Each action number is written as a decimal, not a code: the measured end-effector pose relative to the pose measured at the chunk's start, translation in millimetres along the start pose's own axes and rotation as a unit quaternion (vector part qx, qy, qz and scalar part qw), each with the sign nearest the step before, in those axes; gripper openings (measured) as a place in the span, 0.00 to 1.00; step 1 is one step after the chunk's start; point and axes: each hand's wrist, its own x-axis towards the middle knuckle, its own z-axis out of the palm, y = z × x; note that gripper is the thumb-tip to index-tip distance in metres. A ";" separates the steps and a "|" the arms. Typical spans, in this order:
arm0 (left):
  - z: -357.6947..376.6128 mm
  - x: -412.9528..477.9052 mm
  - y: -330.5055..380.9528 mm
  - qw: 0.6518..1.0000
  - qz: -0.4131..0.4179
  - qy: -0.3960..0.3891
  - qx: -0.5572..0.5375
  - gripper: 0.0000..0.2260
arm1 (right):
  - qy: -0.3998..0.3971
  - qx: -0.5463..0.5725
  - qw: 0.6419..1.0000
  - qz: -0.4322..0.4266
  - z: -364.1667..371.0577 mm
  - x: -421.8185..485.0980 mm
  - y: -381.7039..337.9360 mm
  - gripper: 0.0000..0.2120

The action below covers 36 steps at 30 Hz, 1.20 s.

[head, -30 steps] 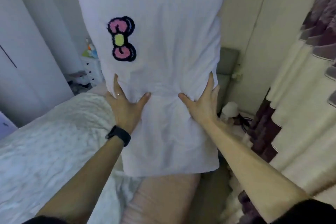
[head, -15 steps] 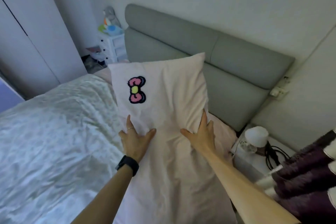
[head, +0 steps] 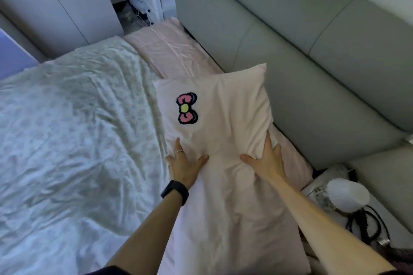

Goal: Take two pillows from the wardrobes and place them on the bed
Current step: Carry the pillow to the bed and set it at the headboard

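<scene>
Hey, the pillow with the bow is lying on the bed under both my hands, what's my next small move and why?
Probably lift both hands off. The pillow lies on the bed beside the headboard, left hand and right hand pressing it with straight fingers, and no second pillow shows here yet.

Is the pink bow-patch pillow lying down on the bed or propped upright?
Lying down: the pale pink bow-patch pillow rests flat on the pink sheet beside the grey padded headboard, under the left hand and right hand.

Black wristband [head: 174, 192] on left wrist, thin finger ring [head: 179, 152], dark sleeve edges [head: 105, 271]
</scene>
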 end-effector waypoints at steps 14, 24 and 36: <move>162.3 158.8 15.1 0.986 -0.161 0.039 -0.015 0.51 | -0.163 -0.076 0.983 -0.032 -2.9 269.8 69.6 0.59; 256.0 245.7 -2.8 0.975 -0.186 0.113 -0.041 0.48 | -0.158 -0.093 0.982 -0.040 11.7 433.0 119.1 0.46; 258.4 259.5 -80.7 0.983 -0.134 0.126 -0.017 0.26 | -0.045 -0.189 0.981 0.002 41.4 411.4 193.5 0.32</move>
